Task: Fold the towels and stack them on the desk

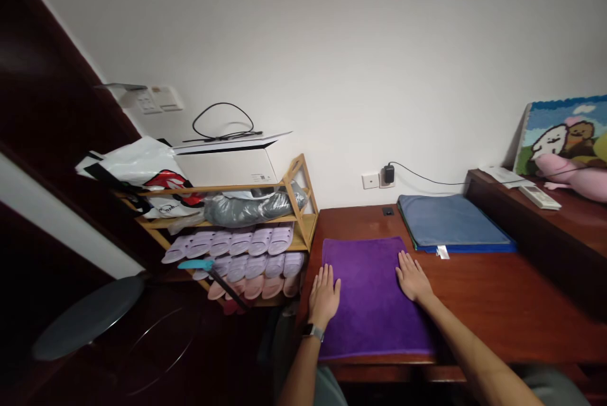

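Observation:
A purple cloth [367,298] lies spread flat on the reddish-brown wooden desk [497,311], close to its front edge. My left hand [325,295] rests flat on the cloth's left edge, fingers stretched out and pointing away from me; a watch is on that wrist. On the opposite edge lies my right hand [413,276], also flat with its fingers extended. Neither hand grips anything. Beyond my right hand sits a stack of folded cloths [450,222], greyish blue on top, with a white tag at its front edge.
Left of the desk stands a wooden rack [303,229] with rows of slippers [237,241], a white box [227,166] and a bag [156,166]. A round stool [90,317] is at far left. A raised shelf at right holds a remote [539,197] and a pink plush toy [576,178].

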A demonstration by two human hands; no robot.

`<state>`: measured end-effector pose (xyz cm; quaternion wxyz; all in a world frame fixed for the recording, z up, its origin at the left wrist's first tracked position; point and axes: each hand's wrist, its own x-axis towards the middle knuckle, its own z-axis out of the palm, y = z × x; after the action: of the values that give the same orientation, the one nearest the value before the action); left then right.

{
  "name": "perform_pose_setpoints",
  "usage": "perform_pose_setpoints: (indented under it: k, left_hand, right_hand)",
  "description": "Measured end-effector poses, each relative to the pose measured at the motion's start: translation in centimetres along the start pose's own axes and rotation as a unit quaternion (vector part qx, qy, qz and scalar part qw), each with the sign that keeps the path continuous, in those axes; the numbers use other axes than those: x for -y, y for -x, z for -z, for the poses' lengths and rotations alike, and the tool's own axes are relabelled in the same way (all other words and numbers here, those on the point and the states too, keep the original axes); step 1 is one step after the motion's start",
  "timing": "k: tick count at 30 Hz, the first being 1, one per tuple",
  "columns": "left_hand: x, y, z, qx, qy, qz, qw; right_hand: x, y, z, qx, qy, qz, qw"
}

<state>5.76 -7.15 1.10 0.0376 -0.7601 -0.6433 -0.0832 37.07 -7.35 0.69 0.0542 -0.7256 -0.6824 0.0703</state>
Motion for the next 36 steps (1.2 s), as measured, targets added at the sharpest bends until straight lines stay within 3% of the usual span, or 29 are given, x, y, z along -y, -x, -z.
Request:
perform_pose_setpoints:
  k: [2,8,11,13,15,17,20,22,23,25,31,33,36]
  left_hand:
    - [0.6,0.3,0.0,-0.002,-0.008,0.003,1.000]
    - [-0.3,0.1,0.2,-0.004,-0.023,-0.001,1.000]
    - [-0.1,0.2,0.9,-0.014,-0.032,-0.003,0.999]
    - [-1.1,0.6,1.4,-0.035,-0.033,-0.009,0.999]
    - [-3.8,1.0,1.6,-0.058,-0.020,-0.035,0.998]
    - [-7.9,1.5,1.4,-0.062,0.013,-0.093,0.994]
    - [-14.2,1.9,0.7,-0.024,0.069,-0.172,0.982]
    - [-16.2,1.9,0.3,0.008,0.085,-0.183,0.979]
    - [-16.1,1.9,0.1,0.017,0.087,-0.179,0.980]
    - [-14.1,2.1,0.0,0.017,0.080,-0.160,0.984]
    - [-2.7,4.2,-0.5,-0.027,-0.005,-0.016,0.999]
    - [-1.1,4.7,-0.6,-0.037,-0.022,-0.005,0.999]
    - [-1.2,5.1,-0.7,-0.052,-0.031,-0.005,0.998]
  right_hand:
    - [0.1,0.3,0.2,-0.001,-0.003,-0.005,1.000]
    - [0.9,4.0,-0.9,-0.040,-0.020,0.009,0.999]
    - [1.1,5.3,-1.5,-0.030,-0.028,0.009,0.999]
    - [1.2,5.5,-1.5,-0.023,-0.034,0.007,0.999]
    - [1.2,5.3,-1.4,-0.021,-0.039,0.006,0.999]
    - [1.2,5.2,-1.2,-0.018,-0.037,0.005,0.999]
    - [1.0,5.1,-1.1,-0.018,-0.031,0.018,0.999]
    - [0.9,5.1,-1.2,-0.019,-0.031,0.026,0.999]
    - [0.9,5.1,-1.3,-0.020,-0.032,0.025,0.999]
    - [1.0,5.1,-1.3,-0.022,-0.035,0.016,0.999]
    - [1.6,5.0,-0.4,-0.011,-0.037,0.003,0.999]
    - [1.7,5.2,0.0,-0.015,-0.042,0.004,0.999]
    - [1.6,6.1,-0.1,-0.029,-0.044,-0.006,0.999]
